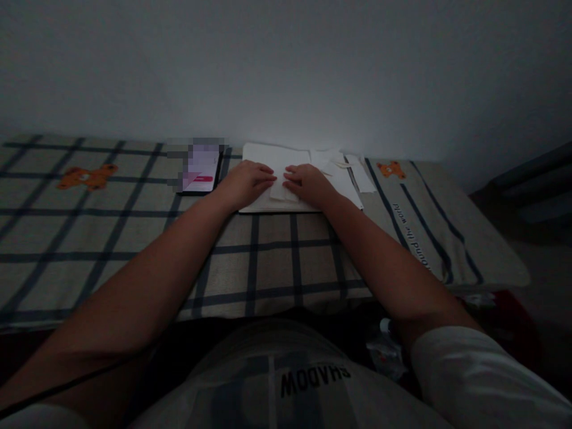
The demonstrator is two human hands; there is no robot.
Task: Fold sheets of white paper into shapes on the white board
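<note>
My left hand [248, 182] and my right hand [309, 183] face each other over a white pad or notebook [259, 152]. A small piece of white paper [285, 193] lies between them, and the fingers of both hands are bent in on its edges. The fingertips almost meet above it, with a narrow gap between. Just past the right hand, several loose white paper pieces [328, 159] lie on the pad's right part. One paper strip [364, 176] hangs over its right side. The room is dim, so fine detail of the grip is hard to see.
A lit phone [201, 170] lies left of the pad. A checked cloth with orange bear figures [89, 177] covers the table, whose back edge meets a plain wall [286, 71]. Below the front edge at right are a plastic bag [386, 354] and something red [513, 322].
</note>
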